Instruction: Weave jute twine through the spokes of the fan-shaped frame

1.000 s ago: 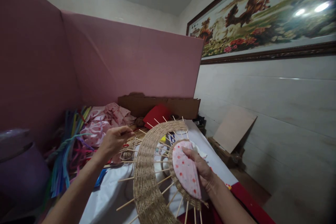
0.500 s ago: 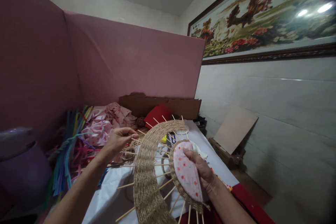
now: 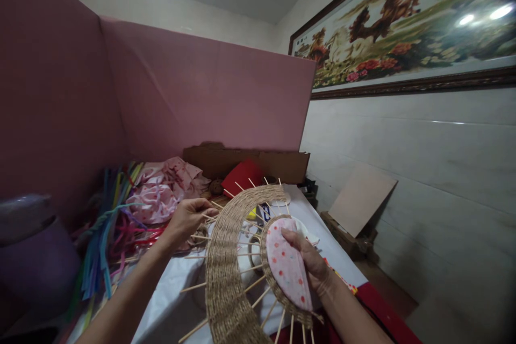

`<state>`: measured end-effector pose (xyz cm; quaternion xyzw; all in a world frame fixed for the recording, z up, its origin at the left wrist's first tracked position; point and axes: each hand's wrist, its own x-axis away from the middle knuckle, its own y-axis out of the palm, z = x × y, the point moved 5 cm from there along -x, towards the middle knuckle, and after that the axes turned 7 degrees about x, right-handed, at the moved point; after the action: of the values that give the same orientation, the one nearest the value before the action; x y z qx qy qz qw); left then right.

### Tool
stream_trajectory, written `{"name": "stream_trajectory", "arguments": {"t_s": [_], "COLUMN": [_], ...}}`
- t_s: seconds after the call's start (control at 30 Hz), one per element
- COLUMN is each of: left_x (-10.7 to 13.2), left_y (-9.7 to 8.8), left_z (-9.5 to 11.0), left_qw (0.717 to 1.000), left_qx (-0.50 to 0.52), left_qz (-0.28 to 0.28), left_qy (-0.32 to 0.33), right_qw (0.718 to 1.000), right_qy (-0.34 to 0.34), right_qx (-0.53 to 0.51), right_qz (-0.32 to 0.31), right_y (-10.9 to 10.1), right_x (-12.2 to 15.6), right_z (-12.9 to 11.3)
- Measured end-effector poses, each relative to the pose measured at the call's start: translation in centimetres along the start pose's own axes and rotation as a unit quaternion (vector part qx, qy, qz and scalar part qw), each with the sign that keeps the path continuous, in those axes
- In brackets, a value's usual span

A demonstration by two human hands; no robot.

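Observation:
A fan-shaped woven piece fills the lower middle of the head view, with a wide band of twisted brown cord (image 3: 226, 258) crossed by thin wooden sticks (image 3: 195, 287) that spread outward. At its inner side sits a half-round panel of pink dotted fabric (image 3: 284, 263), edged with the same cord. My right hand (image 3: 310, 258) grips this panel, thumb on the front and the other fingers hidden behind it. My left hand (image 3: 193, 217) is closed in a pinch at the outer end of one stick, on the upper left of the band.
Pink dotted cloth (image 3: 155, 193) and blue, yellow and pink strips (image 3: 99, 236) lie piled at left. A red object (image 3: 242, 174) leans before a cardboard strip (image 3: 282, 164). White sheeting (image 3: 161, 285) covers the table. A purple container (image 3: 36, 258) stands far left.
My left hand has shifted slightly right and down along the outer stick ends, closer to the band. My right hand and the woven piece stay almost still.

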<state>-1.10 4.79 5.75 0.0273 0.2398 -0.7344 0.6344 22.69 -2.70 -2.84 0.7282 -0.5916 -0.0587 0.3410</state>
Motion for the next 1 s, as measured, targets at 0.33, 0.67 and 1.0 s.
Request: {"name": "stream_trajectory", "arguments": {"t_s": [0.33,0.67,1.0], "left_x": [0.0,0.7,1.5], "left_y": [-1.2,-1.0,0.5], "left_z": [0.4,2.1,3.7], "left_qw": [0.986,0.923,0.851], "left_qx": [-0.126,-0.336,-0.474], "left_qz": [0.036,0.027,-0.006], "left_qy": [0.104,0.186,0.227], "right_qw": [0.999,0.996,0.996], "right_qy": [0.02,0.067,0.066], "right_qx": [0.02,0.037,0.035], "right_qz": [-0.027,-0.041,-0.052], "right_y": [0.0,0.0,-0.1], "right_x": [0.0,-0.1,-0.2], "right_z": [0.3,0.9,1.1]}}
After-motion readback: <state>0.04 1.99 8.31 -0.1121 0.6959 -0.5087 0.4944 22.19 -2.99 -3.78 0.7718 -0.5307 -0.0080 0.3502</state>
